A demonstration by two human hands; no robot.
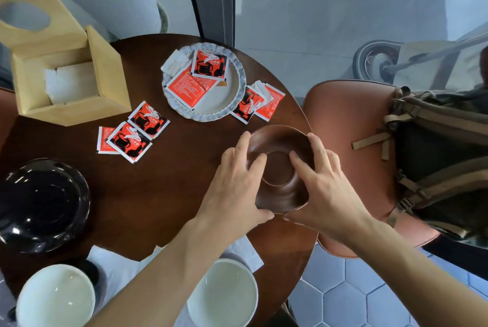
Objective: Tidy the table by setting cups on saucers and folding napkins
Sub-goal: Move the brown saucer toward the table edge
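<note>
From the head camera, the left hand and right hand both gripped the brown saucer by its rim, at the table's right edge. Neither white cup stood on a saucer yet; a second cup waited nearby. The napkin beneath the arms looked unfolded, though it was mostly hidden.

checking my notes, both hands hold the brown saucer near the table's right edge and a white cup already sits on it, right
Not quite. The head view shows both the left hand and the right hand holding the brown saucer near the table's right edge, but the saucer is bare. The two white cups sit at the near edge.
</note>
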